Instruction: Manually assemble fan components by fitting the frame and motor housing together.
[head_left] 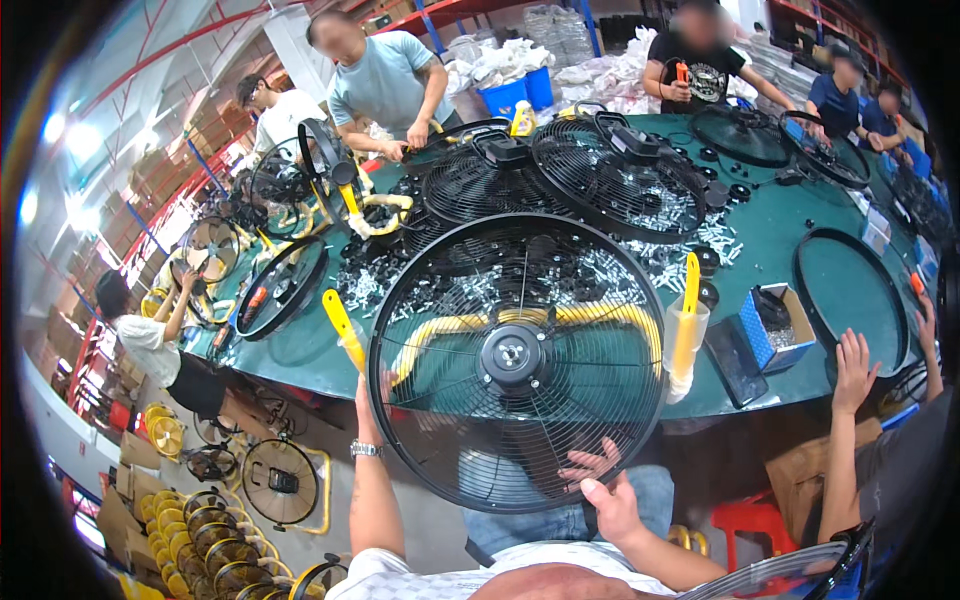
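Note:
A large round black fan guard (455,492) with a motor (511,357) at its centre stands tilted before me at the table's near edge. My left hand (368,415) grips its left rim, with the fingers partly hidden. At the lower right, my right hand (608,490) holds the rim, thumb in front and fingers behind the wires. Behind the guard runs a yellow tube stand (610,316), partly wrapped in white. Its flattened yellow ends stand up on both sides, the right one inside a translucent sleeve (684,345).
Two black fan guards (610,170) lie farther back on the green table (760,245) among loose bolts (715,235). A blue box (790,345) and a black hoop (850,300) are at right. A co-worker's hand (855,370) is beside the hoop. Other people work around the table.

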